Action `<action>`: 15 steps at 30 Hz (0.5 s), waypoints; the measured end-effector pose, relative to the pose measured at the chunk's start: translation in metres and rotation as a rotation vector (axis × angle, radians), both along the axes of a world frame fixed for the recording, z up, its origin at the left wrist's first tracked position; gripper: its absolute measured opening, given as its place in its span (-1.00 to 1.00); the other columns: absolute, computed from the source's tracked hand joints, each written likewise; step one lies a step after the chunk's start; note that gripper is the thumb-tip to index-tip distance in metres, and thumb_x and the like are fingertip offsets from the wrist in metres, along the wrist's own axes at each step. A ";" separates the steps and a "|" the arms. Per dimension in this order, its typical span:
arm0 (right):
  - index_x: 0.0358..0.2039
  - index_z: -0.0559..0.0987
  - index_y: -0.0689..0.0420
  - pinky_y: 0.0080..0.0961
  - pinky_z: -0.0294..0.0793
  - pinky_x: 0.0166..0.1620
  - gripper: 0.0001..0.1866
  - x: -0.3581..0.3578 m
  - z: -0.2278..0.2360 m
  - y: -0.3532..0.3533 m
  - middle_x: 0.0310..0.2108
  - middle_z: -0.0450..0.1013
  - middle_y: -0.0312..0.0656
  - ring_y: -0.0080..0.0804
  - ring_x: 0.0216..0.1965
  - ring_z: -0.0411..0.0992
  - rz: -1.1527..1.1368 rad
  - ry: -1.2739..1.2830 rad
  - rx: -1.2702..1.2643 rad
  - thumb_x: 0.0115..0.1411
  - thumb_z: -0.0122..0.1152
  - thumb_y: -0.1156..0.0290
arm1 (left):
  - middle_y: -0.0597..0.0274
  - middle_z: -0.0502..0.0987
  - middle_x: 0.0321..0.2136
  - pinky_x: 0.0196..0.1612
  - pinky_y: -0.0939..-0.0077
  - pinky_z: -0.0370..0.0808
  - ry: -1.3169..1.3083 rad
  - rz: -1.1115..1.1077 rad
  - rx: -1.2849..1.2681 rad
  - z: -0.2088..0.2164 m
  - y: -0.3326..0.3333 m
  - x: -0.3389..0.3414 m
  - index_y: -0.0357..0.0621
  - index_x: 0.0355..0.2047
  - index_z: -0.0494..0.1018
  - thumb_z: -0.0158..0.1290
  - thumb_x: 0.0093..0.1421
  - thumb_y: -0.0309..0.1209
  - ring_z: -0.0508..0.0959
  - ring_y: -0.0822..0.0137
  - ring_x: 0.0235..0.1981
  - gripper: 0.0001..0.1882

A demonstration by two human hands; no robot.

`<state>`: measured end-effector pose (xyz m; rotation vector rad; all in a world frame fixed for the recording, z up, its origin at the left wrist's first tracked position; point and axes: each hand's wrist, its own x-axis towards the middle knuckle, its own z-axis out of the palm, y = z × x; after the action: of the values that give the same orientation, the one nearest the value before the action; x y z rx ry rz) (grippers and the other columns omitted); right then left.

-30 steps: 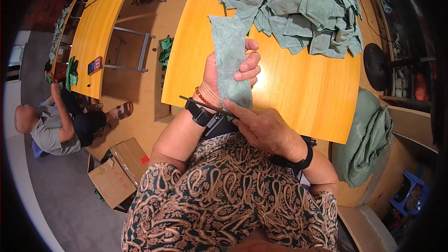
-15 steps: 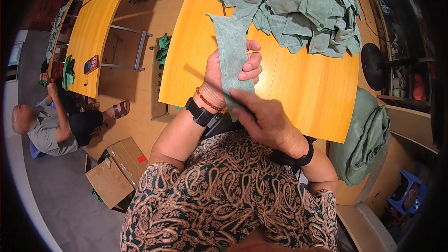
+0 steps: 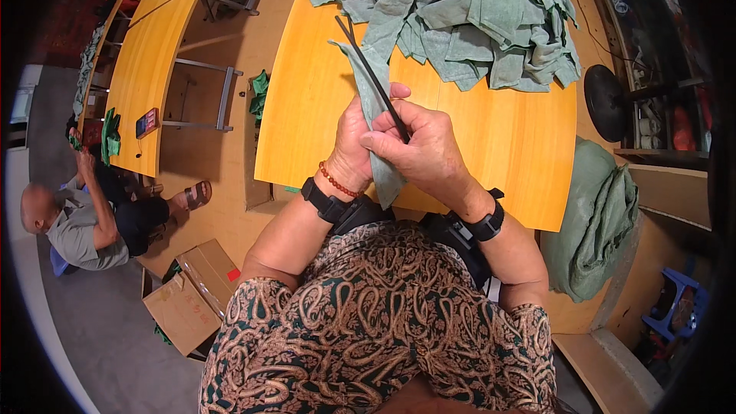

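Observation:
My left hand [image 3: 353,142] is closed around a narrow, pale green fabric strip [image 3: 389,186], whose upper end points away over the table and whose lower end hangs toward me. Pinched in my right hand [image 3: 429,142] is a long, thin black two-pronged tool [image 3: 377,83]. Its prongs spread at the far tip, just above the strip's upper end. The right fingers press close to the strip and the left fingers, partly hiding both. A large heap of similar green strips [image 3: 498,15] covers the far side of the yellow table [image 3: 506,153].
A green bundle [image 3: 586,222] lies right of the table, near a black round fan-like object [image 3: 606,103]. Cardboard boxes [image 3: 182,305] stand at lower left. Beyond them a seated person [image 3: 92,215] handles green material beside another yellow table [image 3: 146,69].
My right hand has moved up along the strip and turned, and the black tool now shows above it. The strip has twisted from flat to nearly edge-on in my left hand.

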<state>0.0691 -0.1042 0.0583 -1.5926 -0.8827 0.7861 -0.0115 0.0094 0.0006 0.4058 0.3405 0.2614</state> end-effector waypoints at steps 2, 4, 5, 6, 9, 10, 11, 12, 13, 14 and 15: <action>-0.41 0.58 0.27 -0.57 0.42 -0.44 -0.79 0.002 0.000 0.000 -0.61 0.45 -0.28 -0.62 -0.54 0.37 0.001 0.041 -0.011 0.09 0.33 0.37 | 0.16 0.58 -0.37 -0.21 0.37 0.60 0.011 0.011 0.021 0.001 0.000 0.001 -0.27 -0.08 0.44 -0.24 0.40 -0.10 0.61 0.27 -0.34 -0.53; -0.41 0.58 0.28 -0.58 0.39 -0.47 -0.80 0.004 -0.001 0.000 -0.63 0.45 -0.29 -0.63 -0.57 0.36 0.005 0.102 -0.022 0.10 0.30 0.38 | 0.16 0.58 -0.39 -0.22 0.37 0.60 -0.002 0.011 0.007 0.002 -0.001 0.002 -0.27 -0.09 0.45 -0.24 0.40 -0.10 0.61 0.27 -0.36 -0.54; -0.42 0.58 0.28 -0.58 0.37 -0.49 -0.82 0.005 0.000 -0.001 -0.63 0.45 -0.30 -0.63 -0.59 0.36 0.012 0.145 -0.034 0.11 0.28 0.39 | 0.15 0.58 -0.38 -0.22 0.37 0.59 0.003 0.012 0.015 0.002 -0.001 0.002 -0.27 -0.09 0.45 -0.24 0.40 -0.10 0.61 0.27 -0.35 -0.54; -0.42 0.58 0.27 -0.59 0.36 -0.52 -0.83 0.007 0.003 -0.001 -0.63 0.45 -0.31 -0.64 -0.61 0.35 0.018 0.188 -0.045 0.12 0.27 0.40 | 0.15 0.58 -0.37 -0.22 0.37 0.59 0.008 0.013 0.022 0.001 -0.002 0.002 -0.26 -0.10 0.45 -0.24 0.40 -0.10 0.60 0.27 -0.35 -0.54; -0.43 0.58 0.25 -0.63 0.28 -0.61 -0.86 0.009 0.004 -0.004 -0.63 0.45 -0.34 -0.67 -0.69 0.31 0.007 0.327 -0.088 0.15 0.23 0.42 | 0.13 0.56 -0.32 -0.22 0.38 0.59 0.076 0.026 0.026 -0.001 -0.006 0.004 -0.25 -0.09 0.43 -0.25 0.42 -0.06 0.60 0.26 -0.32 -0.52; -0.43 0.58 0.24 -0.65 0.25 -0.65 -0.87 0.010 0.004 -0.005 -0.63 0.45 -0.35 -0.68 -0.72 0.29 -0.003 0.375 -0.104 0.16 0.22 0.43 | 0.13 0.55 -0.30 -0.22 0.38 0.59 0.108 0.032 0.025 -0.002 -0.007 0.004 -0.24 -0.08 0.43 -0.26 0.43 -0.04 0.60 0.26 -0.31 -0.50; -0.43 0.57 0.23 -0.67 0.23 -0.67 -0.87 0.012 0.004 -0.006 -0.63 0.45 -0.35 -0.70 -0.73 0.29 -0.010 0.442 -0.116 0.17 0.21 0.43 | 0.13 0.54 -0.29 -0.22 0.37 0.59 0.083 0.028 0.044 -0.003 -0.007 0.003 -0.23 -0.07 0.42 -0.28 0.43 -0.02 0.60 0.25 -0.31 -0.49; -0.42 0.57 0.23 -0.69 0.21 -0.69 -0.88 0.014 0.003 -0.007 -0.64 0.45 -0.35 -0.71 -0.75 0.28 -0.018 0.509 -0.128 0.18 0.20 0.44 | 0.13 0.53 -0.27 -0.23 0.36 0.59 0.057 0.024 0.064 -0.005 -0.007 0.002 -0.22 -0.06 0.40 -0.29 0.44 0.00 0.59 0.25 -0.30 -0.48; -0.42 0.56 0.22 -0.72 0.19 -0.71 -0.88 0.017 0.003 -0.009 -0.64 0.45 -0.35 -0.72 -0.76 0.27 -0.025 0.576 -0.140 0.19 0.19 0.44 | 0.13 0.52 -0.26 -0.23 0.35 0.59 0.032 0.020 0.083 -0.008 -0.006 0.000 -0.21 -0.05 0.39 -0.30 0.45 0.03 0.59 0.24 -0.30 -0.47; -0.42 0.55 0.22 -0.73 0.18 -0.71 -0.89 0.020 0.000 -0.010 -0.64 0.45 -0.34 -0.73 -0.77 0.27 -0.027 0.626 -0.117 0.20 0.18 0.45 | 0.14 0.51 -0.26 -0.15 0.33 0.57 -0.131 -0.089 0.054 -0.007 0.000 -0.005 -0.15 -0.03 0.36 -0.29 0.45 0.02 0.58 0.24 -0.25 -0.51; -0.41 0.55 0.22 -0.75 0.17 -0.72 -0.90 0.023 -0.006 -0.012 -0.63 0.46 -0.34 -0.74 -0.77 0.27 -0.028 0.676 -0.094 0.21 0.17 0.46 | 0.14 0.50 -0.24 -0.13 0.32 0.56 -0.087 -0.038 0.100 -0.007 -0.001 -0.005 -0.14 -0.02 0.35 -0.27 0.45 -0.01 0.57 0.24 -0.23 -0.54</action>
<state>0.0924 -0.1163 0.0518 -1.2768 -0.3338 1.2569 -0.0161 0.0080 -0.0064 0.4973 0.2345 0.2591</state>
